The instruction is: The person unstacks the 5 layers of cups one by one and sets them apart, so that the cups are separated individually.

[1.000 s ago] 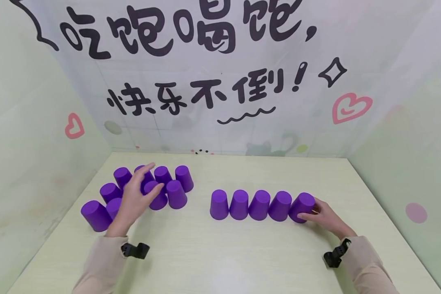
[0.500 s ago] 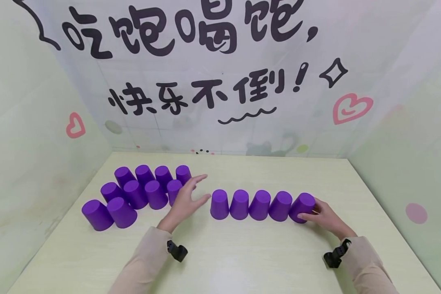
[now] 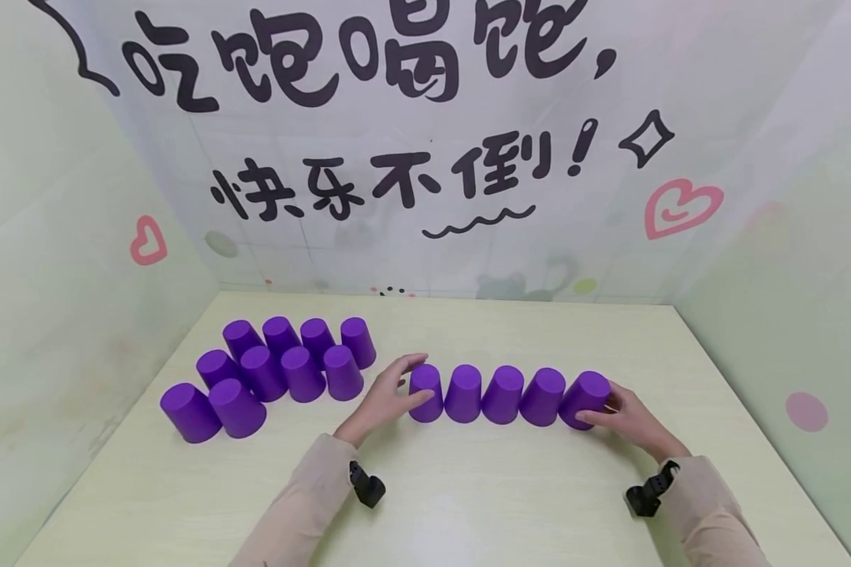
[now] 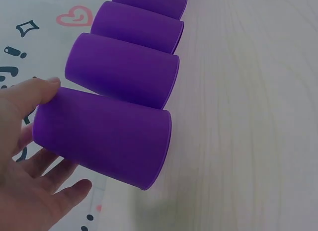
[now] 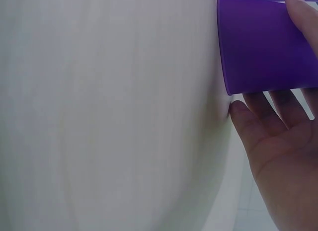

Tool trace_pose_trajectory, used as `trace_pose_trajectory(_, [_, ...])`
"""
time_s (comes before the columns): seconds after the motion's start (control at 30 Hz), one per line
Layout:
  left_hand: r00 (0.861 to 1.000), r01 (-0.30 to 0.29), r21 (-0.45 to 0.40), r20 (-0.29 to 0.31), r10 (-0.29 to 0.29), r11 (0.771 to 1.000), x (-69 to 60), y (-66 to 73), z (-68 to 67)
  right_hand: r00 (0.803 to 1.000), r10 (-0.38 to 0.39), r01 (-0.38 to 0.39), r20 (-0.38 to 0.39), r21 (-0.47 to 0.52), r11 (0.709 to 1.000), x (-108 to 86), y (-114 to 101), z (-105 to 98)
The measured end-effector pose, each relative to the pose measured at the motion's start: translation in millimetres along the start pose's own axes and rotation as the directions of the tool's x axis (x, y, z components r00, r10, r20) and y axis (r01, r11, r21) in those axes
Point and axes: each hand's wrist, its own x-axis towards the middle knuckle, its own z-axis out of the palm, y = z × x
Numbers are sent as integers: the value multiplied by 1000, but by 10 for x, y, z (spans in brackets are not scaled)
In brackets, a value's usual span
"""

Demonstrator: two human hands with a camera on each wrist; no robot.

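Note:
A row of several upside-down purple cups stands side by side across the middle of the table. My left hand is at the leftmost cup of that row, thumb on its near side and fingers at its far side. In the left wrist view, the thumb lies on the upper end of this cup. At the row's other end, my right hand holds the rightmost cup between thumb and fingers. The right wrist view shows the thumb on one side of this cup and fingers on the other.
On the table's left, more upside-down purple cups stand in a staggered cluster of rows. A printed backdrop rises behind the table's back edge, with pale side walls left and right.
My left hand has moved right, from over the left cluster to the row's leftmost cup, where its thumb and fingers now lie around it. The right hand has stayed at its cup.

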Motion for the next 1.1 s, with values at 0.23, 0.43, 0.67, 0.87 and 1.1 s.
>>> trace_pose_trajectory(0.23, [995,74,-65,75,-69,995,-15,-52,44,1000,1,-1,6,6,1000,-2,2,-4])
trace_pose_trajectory(0.43, [995,79,-65,68,-75,995,-18,-47,47,1000,7,-7,7,2,1000,-12,-11,-6])
trace_pose_trajectory(0.67, [997,52,-41,55,-49,998,-30,-5,-31,1000,18,-18,9,0,1000,-24,-23,-4])
trace_pose_trajectory(0.87, [1000,27,0,10,-27,1000,-117,101,-217,1000,17,-17,11,3,1000,-25,-31,-4])
trace_pose_trajectory(1.1, [998,35,69,-55,-31,997,-333,108,-531,1000,16,-16,11,1,1000,-12,-28,-7])
